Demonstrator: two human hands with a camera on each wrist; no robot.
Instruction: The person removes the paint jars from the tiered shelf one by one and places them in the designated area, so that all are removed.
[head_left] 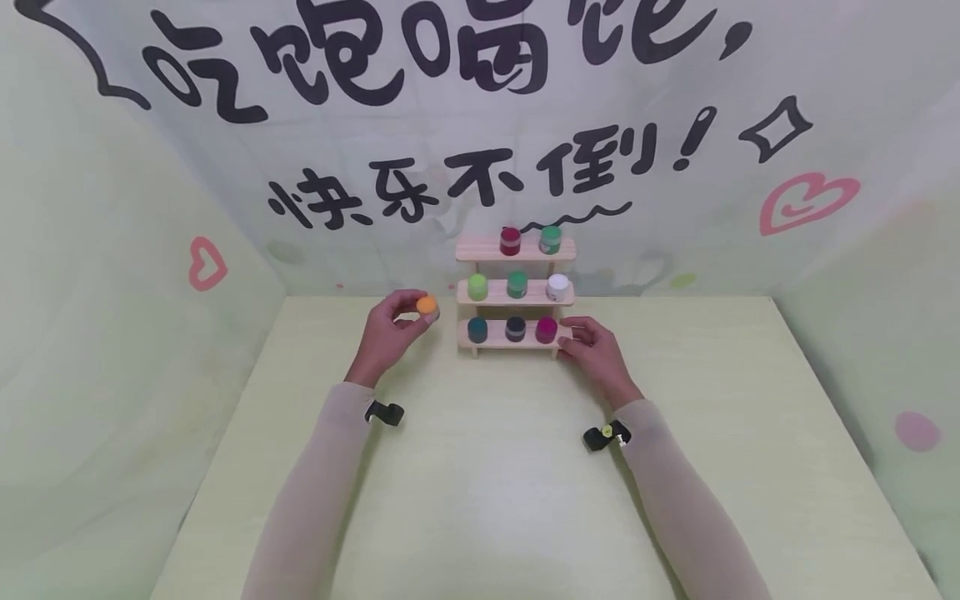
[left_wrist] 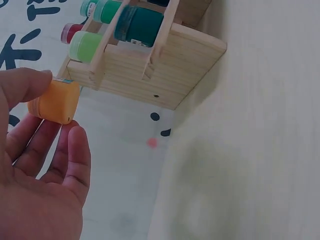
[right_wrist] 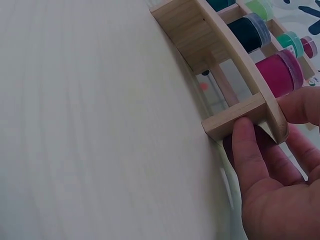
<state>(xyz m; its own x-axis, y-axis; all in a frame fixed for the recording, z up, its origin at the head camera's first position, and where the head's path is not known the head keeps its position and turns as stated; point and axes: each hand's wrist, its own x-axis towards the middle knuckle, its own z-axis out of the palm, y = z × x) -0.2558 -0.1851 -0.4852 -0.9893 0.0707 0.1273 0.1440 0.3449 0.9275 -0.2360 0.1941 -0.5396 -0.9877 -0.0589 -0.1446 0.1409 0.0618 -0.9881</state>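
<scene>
My left hand (head_left: 390, 329) pinches a small orange paint jar (left_wrist: 62, 102) between thumb and fingers, in the air just left of a three-tier wooden display rack (head_left: 489, 335). With the right hand (head_left: 596, 354) I grip the right end of the rack's lowest shelf, thumb above and fingers beneath. On that shelf stand a teal jar (head_left: 477, 330), a black jar (head_left: 515, 329) and a magenta jar (right_wrist: 281, 74). The middle shelf bears a light green jar (head_left: 477, 287), a green jar (head_left: 517, 284) and a white jar (head_left: 557, 287). Up top are a red jar (head_left: 510, 242) and another green jar (head_left: 551, 240).
The rack stands at the back of a pale table (head_left: 480, 483), close to a printed cloth backdrop (head_left: 375, 250) with large black characters. Cloth walls also rise on the left and right. A small black camera is strapped to each wrist.
</scene>
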